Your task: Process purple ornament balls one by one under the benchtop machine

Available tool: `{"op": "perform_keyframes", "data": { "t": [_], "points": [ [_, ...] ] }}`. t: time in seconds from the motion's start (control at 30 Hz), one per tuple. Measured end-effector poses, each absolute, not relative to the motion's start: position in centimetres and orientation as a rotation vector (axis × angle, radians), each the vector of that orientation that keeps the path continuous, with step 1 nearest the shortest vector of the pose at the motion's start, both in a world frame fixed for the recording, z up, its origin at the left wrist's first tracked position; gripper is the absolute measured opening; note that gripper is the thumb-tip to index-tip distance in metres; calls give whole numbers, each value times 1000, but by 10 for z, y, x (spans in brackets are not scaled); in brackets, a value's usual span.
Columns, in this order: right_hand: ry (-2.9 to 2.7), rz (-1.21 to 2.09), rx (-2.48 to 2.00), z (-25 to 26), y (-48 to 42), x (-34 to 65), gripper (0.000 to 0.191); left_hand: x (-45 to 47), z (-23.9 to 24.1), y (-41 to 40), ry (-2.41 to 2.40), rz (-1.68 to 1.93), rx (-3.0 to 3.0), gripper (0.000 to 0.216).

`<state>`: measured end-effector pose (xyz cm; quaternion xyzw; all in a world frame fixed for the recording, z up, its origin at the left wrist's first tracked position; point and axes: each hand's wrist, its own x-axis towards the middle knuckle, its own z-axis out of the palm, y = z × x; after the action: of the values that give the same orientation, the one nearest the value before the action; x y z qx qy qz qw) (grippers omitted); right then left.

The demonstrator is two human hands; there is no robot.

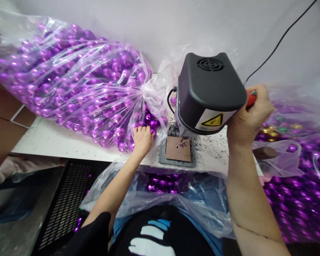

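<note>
My left hand (143, 139) curls its fingers over purple faceted balls (152, 122) at the mouth of a big clear bag; its fingertips are partly hidden. With my right hand (252, 119) I grip the red handle (251, 99) on the right side of a black bench drill press (213, 85), which bears a yellow warning label. Below its head lies a square brown board (178, 149) with a small dark hole, on the grey slotted base (164, 160). Nothing sits on the hole.
The clear bag (77, 81) full of purple balls fills the table's left side. Dark shavings (210, 149) litter the white tabletop. An open plastic bag (162, 183) with purple balls spreads across my lap. More bagged balls (304, 192) stand at the right. A black crate (66, 199) is below left.
</note>
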<state>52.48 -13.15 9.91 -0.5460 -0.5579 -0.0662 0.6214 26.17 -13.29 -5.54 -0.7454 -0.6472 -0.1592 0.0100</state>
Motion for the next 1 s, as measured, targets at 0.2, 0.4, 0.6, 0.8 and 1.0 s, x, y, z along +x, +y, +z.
{"op": "perform_keyframes", "data": {
  "t": [0.2, 0.4, 0.6, 0.8, 1.0],
  "points": [
    [-1284, -137, -1224, 99, -132, 524, 47, 264, -54, -137, -2111, -849, -2423, 40],
    [-1279, -111, -1216, 101, -134, 521, 41, 265, -38, -163, -2498, -2507, -2727, 55],
    [-1278, -134, -1215, 100, -134, 521, 45, 287, -49, -170, -2722, -2349, -2853, 52],
    [-1287, -119, -1199, 98, -133, 522, 55, 313, -59, -166, -2262, -1615, -3025, 45],
    [-1297, -105, -1172, 97, -134, 523, 51, 328, -62, -168, -1974, -1180, -2946, 49]
  ]
}}
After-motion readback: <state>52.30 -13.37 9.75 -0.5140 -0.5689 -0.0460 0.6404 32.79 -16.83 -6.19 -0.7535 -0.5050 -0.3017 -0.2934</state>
